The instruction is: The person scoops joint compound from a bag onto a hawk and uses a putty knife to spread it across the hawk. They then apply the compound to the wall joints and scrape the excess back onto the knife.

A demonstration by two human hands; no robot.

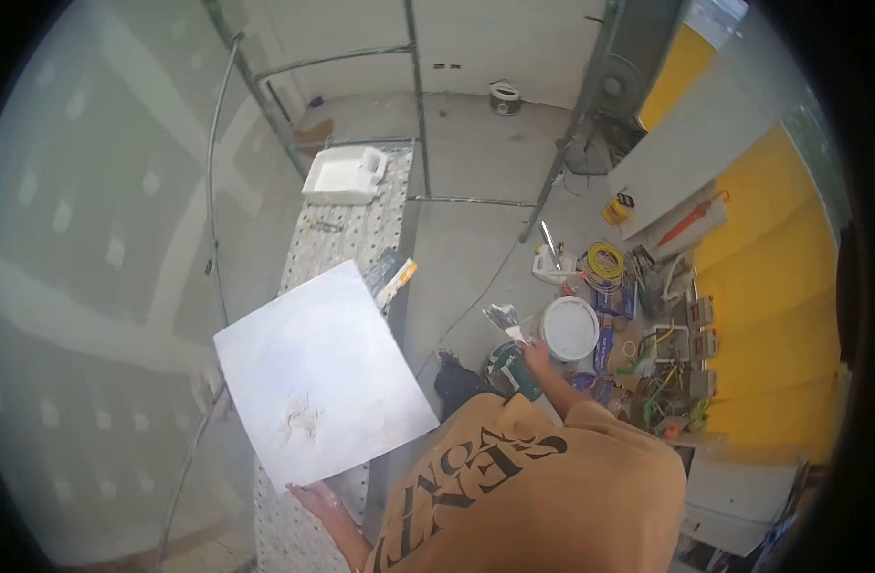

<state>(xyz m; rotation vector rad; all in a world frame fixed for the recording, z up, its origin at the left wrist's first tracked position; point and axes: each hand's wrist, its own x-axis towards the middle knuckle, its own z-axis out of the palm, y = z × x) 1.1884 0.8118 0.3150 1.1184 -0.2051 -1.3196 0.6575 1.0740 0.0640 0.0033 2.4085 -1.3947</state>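
On a perforated scaffold platform [347,244], beside a taped drywall wall [94,239]: square white hawk [323,372] carried roughly flat over the planks, gripped from beneath at its near edge by the left hand [315,498], fingers curled under the plate. Only a thin smear of compound [302,420] on its face. Right hand [535,355] clenched around the handle of a taping knife [504,320], held out past the platform's right edge, above the floor [466,191].

Hazards, as judged:
- Tipping of the hawk, since held by one edge only; a slackened wrist likely to send the plate or its compound down.
- Far-left corner of the hawk close to the curved scaffold rail [213,172]; a knock probable on any swing toward the wall.
- Dropped knife, if the grip loosens, falling onto the white bucket [569,328] and the clutter of tools [647,334] below.
- Orange-handled knife [391,277] lying at the platform's right edge, just beyond the hawk: a trip or kick-off risk.

Room for moving: narrow platform, walled on the left, open drop on the right with no rail visible along that near side. Clear planks ahead as far as the white tray [342,177] at the far end.
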